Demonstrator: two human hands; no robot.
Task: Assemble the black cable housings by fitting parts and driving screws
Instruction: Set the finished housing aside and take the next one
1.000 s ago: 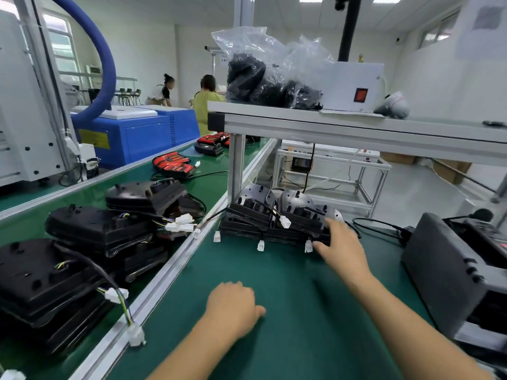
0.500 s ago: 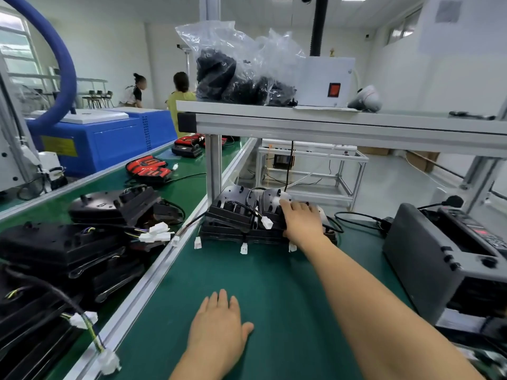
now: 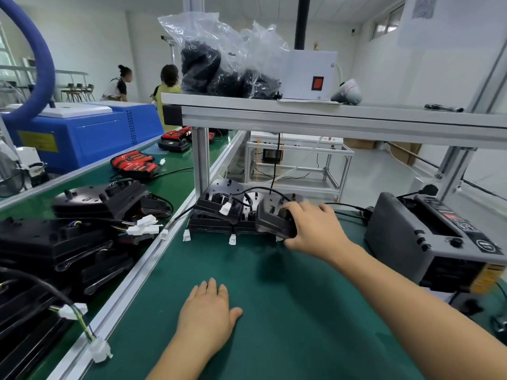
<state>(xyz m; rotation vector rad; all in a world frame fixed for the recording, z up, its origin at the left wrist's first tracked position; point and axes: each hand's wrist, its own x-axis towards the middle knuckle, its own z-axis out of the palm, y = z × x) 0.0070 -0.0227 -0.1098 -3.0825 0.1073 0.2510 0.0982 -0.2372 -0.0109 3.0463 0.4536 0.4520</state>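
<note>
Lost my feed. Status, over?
Right hand grips black housing at the stack. Left hand flat on green mat. Black cable trails across stack.

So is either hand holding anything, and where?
The right hand grips a black housing by its right end, fingers over the top. The left hand lies flat on the green mat, holding nothing.

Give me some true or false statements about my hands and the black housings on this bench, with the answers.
The right hand grips a black housing. True.
The left hand holds a screwdriver. False: it rests open on the green mat, holding nothing.
A plastic bag of black parts sits on the upper shelf. True.
The grey machine stands left of both hands. False: it stands to their right.
</note>
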